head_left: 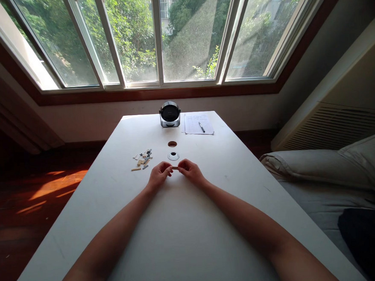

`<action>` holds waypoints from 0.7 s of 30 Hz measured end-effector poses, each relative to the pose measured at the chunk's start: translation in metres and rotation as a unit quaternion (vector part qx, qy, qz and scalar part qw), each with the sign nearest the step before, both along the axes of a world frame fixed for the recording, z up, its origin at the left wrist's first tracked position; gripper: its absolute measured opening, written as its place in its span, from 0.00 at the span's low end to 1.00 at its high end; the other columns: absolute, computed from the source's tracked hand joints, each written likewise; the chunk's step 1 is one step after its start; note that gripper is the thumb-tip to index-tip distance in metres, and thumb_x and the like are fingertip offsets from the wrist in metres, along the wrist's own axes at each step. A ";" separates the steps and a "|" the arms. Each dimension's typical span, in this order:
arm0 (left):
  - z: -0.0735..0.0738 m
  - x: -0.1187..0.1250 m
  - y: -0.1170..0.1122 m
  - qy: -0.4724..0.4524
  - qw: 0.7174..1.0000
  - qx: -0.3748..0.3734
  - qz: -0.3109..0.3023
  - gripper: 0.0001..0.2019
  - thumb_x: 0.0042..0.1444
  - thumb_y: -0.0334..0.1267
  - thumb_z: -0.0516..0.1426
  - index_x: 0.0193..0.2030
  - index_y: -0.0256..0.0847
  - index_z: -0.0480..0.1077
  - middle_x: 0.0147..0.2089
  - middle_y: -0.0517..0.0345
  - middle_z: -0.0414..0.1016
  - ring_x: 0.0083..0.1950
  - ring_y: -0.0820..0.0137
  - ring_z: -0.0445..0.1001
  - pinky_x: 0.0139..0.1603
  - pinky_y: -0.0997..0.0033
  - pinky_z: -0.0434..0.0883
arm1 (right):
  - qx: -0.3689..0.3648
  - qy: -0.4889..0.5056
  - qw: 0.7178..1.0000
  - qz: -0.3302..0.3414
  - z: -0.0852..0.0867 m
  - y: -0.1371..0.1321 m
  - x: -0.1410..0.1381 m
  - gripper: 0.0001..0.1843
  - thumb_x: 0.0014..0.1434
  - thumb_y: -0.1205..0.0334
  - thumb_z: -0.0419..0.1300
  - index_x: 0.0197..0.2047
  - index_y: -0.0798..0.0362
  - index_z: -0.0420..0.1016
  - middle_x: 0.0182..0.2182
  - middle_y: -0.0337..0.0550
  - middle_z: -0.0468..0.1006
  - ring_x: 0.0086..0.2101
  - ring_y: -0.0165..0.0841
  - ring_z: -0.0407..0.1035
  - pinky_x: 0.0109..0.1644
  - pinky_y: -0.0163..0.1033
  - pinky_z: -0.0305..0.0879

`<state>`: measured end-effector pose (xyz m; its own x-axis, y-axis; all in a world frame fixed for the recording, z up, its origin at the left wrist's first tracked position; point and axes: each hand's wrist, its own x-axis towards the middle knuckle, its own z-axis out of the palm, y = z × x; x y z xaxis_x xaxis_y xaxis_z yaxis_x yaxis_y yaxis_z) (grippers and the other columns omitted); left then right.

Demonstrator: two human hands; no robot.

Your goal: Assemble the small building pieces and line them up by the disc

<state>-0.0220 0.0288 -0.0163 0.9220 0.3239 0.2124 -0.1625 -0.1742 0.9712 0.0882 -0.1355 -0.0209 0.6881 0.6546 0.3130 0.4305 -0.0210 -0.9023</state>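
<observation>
Between my fingertips is a small, narrow brown-orange piece, held level just over the white table; its exact kind is too small to make out. My left hand pinches its left end. At its right end, the fingers of my right hand are closed in a pinch. Left of my hands lies a loose pile of small building bricks in tan, grey and black. A round silver-white ring with a dark middle lies flat just beyond my fingertips.
Past the ring, a round hole is cut in the white table. A black round device on a stand stands near the far edge. To its right are paper sheets with a pen on top. A grey bed borders the right.
</observation>
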 end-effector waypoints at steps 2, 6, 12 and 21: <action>0.000 0.000 0.000 0.001 1.000 0.004 0.002 0.13 0.59 0.48 0.59 0.41 0.38 0.72 0.35 0.55 0.77 0.33 0.70 0.76 0.37 0.66 0.74 | 0.001 -0.006 1.000 0.002 0.001 -0.001 -0.001 0.12 0.58 0.50 0.61 0.36 0.51 0.72 0.30 0.39 0.75 0.30 0.32 0.67 0.35 0.37 0.65; -0.001 0.000 -0.001 0.000 1.000 0.004 0.005 0.13 0.59 0.47 0.59 0.41 0.38 0.72 0.36 0.55 0.77 0.34 0.69 0.76 0.39 0.66 0.74 | -0.005 -0.004 1.000 0.003 0.002 -0.002 -0.001 0.12 0.59 0.50 0.60 0.37 0.51 0.73 0.30 0.40 0.76 0.31 0.32 0.68 0.36 0.38 0.66; -0.002 0.000 0.000 0.005 1.000 0.000 0.015 0.12 0.57 0.45 0.60 0.42 0.38 0.72 0.39 0.54 0.78 0.34 0.69 0.77 0.39 0.67 0.74 | -0.005 0.016 1.000 0.009 0.002 -0.002 -0.002 0.14 0.59 0.48 0.61 0.39 0.50 0.73 0.29 0.39 0.77 0.30 0.32 0.69 0.35 0.38 0.66; -0.004 0.001 0.002 0.010 1.000 0.014 0.021 0.14 0.55 0.46 0.62 0.44 0.39 0.73 0.41 0.54 0.77 0.34 0.71 0.76 0.39 0.68 0.73 | 0.013 -0.012 1.000 0.018 0.006 -0.001 -0.004 0.14 0.58 0.48 0.61 0.39 0.49 0.72 0.32 0.40 0.77 0.33 0.34 0.70 0.38 0.40 0.68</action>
